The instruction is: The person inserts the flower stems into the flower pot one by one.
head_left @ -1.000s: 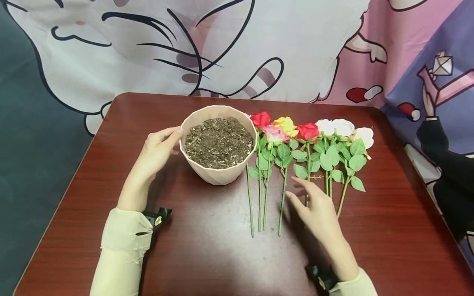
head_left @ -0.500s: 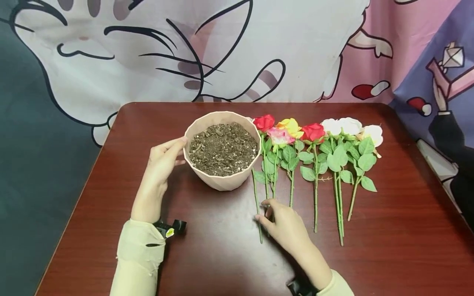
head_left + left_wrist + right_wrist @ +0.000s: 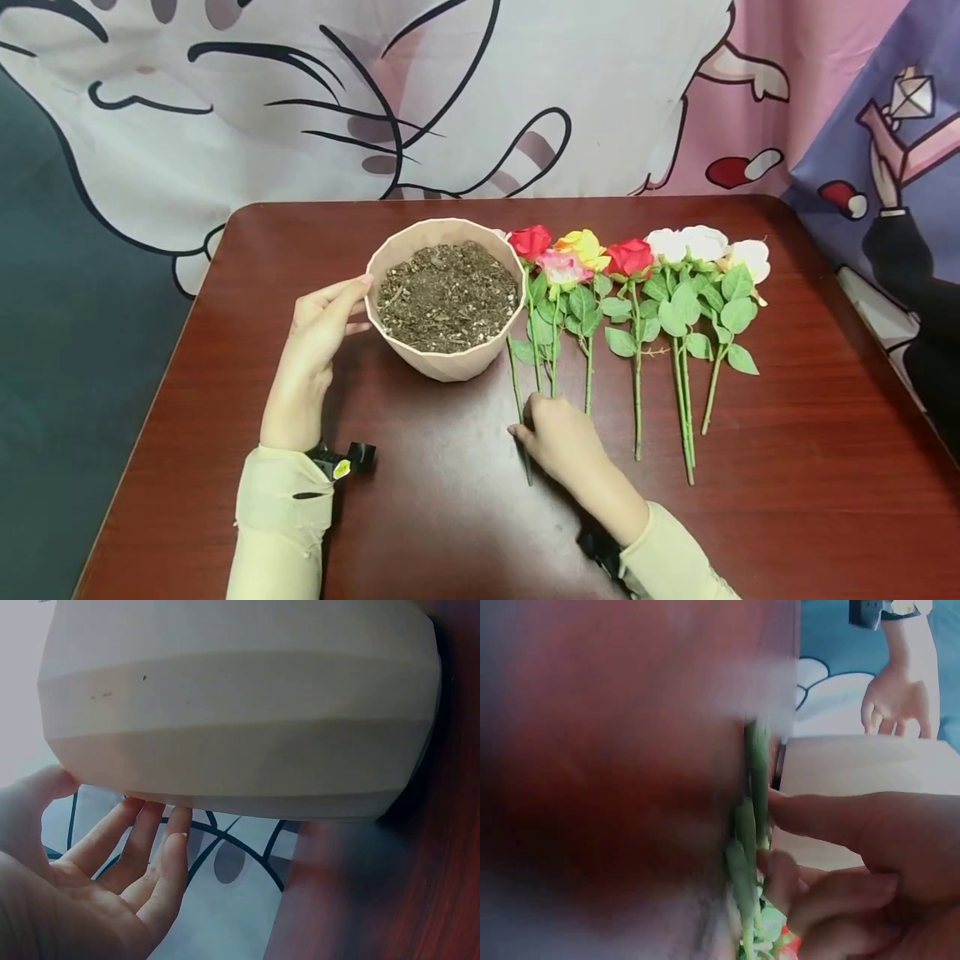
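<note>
A cream faceted flowerpot [image 3: 446, 365] filled with dark soil [image 3: 450, 296] stands left of a row of roses. My left hand [image 3: 311, 350] touches its left side, thumb at the rim; the left wrist view shows the fingers [image 3: 142, 847] nearly straight against the outer wall. My right hand [image 3: 566, 442] is low over the stems on the left of the row, fingers curled, covering the lower ends of some. In the right wrist view its thumb and forefinger meet at a green stem [image 3: 757, 772]. The pink rose [image 3: 564, 267] and a red rose [image 3: 530, 242] lie above this hand.
A yellow rose [image 3: 582, 247], another red rose [image 3: 630, 257] and several white roses [image 3: 705, 242] lie to the right, stems toward me. The brown table [image 3: 810, 400] meets a cartoon-printed cloth [image 3: 615, 100] behind its far edge.
My right hand has moved left from beside the second red rose's stem to the left-hand stems, and its fingers have closed in. My left hand stays at the pot; the head view shifts slightly.
</note>
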`<state>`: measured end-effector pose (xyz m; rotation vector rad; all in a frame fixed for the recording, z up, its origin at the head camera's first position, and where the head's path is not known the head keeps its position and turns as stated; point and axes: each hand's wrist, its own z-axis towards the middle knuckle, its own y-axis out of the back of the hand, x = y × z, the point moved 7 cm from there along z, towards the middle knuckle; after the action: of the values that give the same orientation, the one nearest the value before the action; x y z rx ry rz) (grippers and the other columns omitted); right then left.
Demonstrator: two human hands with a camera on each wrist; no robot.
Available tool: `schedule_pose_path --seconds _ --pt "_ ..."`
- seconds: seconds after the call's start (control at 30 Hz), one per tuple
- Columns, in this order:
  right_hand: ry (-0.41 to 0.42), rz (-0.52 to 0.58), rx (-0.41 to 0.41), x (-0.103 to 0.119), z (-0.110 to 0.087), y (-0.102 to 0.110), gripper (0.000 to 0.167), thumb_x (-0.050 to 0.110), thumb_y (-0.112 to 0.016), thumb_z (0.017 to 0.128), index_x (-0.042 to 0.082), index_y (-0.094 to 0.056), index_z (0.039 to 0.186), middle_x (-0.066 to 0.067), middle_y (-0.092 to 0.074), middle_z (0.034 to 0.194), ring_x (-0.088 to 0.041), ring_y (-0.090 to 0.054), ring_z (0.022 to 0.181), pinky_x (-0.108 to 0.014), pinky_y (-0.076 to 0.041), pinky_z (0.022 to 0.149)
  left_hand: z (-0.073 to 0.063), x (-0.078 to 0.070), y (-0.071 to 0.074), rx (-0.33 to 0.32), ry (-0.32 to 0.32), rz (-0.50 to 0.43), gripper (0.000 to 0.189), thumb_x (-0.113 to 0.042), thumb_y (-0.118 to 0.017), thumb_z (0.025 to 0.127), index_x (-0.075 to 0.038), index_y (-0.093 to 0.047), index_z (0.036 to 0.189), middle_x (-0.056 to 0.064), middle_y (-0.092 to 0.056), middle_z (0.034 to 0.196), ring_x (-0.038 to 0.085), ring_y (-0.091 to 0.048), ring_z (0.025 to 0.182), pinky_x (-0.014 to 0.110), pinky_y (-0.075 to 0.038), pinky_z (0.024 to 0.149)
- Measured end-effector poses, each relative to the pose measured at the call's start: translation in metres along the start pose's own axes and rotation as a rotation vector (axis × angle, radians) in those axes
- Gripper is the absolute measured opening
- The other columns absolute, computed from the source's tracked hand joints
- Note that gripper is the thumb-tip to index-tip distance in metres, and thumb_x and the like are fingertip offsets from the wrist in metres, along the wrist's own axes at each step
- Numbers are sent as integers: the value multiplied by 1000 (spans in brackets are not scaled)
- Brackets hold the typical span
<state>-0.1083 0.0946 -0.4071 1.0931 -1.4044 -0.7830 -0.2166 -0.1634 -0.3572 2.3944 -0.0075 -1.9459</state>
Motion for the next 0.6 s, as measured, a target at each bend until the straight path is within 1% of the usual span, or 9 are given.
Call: schedule_pose_path --seconds 0.13,0.23,0.37,0.6 --pt "-43 86 77 -3 11 0 29 20 -74 79 12 -56 57 -1 -56 57 -15 -50 52 -31 -45 48 2 -4 -1 -6 -13 -3 47 -31 -63 89 2 -59 122 -13 -68 85 3 -64 82 19 -54 67" --pt "-57 127 98 -5 15 1 27 13 -72 79 11 -59 55 0 -56 56 -14 -48 52 -29 -45 49 3 -6 -1 -17 -21 -15 46 -31 -64 89 2 -59 121 -12 -68 85 3 -64 81 19 -54 66" --pt "-52 145 81 -8 16 3 24 9 -69 77 9 -60 55 -1 -56 55 -14 -47 52 -29 -44 50 2 -5 0 -34 -16 -47 44 -28 -64 89 3 -60 120 -11 -69 83 3 -64 78 19 -54 63" --pt "-48 159 33 -13 9 4 22 8 -68 75 10 -59 55 2 -54 52 -13 -47 49 -29 -44 51 0 1 0 -36 6 -64 45 -29 -65 88 2 -60 121 -11 -69 84 4 -64 81 19 -54 63"
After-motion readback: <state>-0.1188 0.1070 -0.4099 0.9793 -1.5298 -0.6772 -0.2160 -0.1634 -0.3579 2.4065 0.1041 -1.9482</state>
